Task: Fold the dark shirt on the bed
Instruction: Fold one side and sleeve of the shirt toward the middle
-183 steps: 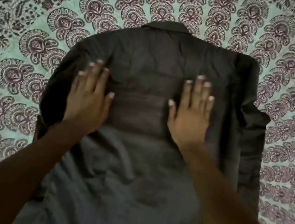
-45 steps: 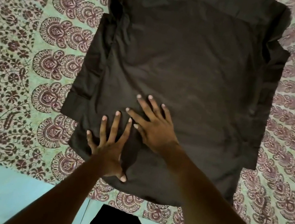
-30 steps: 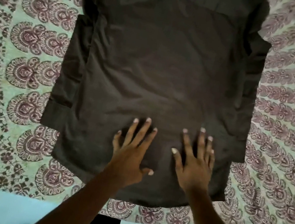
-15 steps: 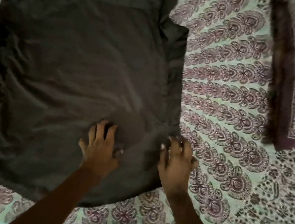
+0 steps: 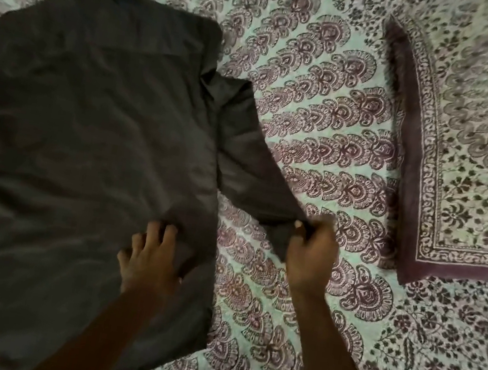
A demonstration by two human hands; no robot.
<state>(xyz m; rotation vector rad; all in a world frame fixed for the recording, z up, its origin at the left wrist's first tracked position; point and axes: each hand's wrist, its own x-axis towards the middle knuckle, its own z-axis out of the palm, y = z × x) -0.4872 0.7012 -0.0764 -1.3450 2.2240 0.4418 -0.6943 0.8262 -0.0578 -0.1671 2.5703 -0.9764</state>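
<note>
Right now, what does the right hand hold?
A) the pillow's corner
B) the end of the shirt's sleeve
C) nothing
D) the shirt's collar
B: the right hand pinches the end of the sleeve, which stretches sideways off the dark shirt, while the left hand rests on the shirt's body.

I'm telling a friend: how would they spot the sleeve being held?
Find the dark shirt spread on the patterned bedsheet. From its right edge a sleeve stretches to the right hand, which pinches its end; it alone sticks out sideways.

Dark shirt (image 5: 81, 139) spread flat on bed — one sleeve pulled outward.
</note>
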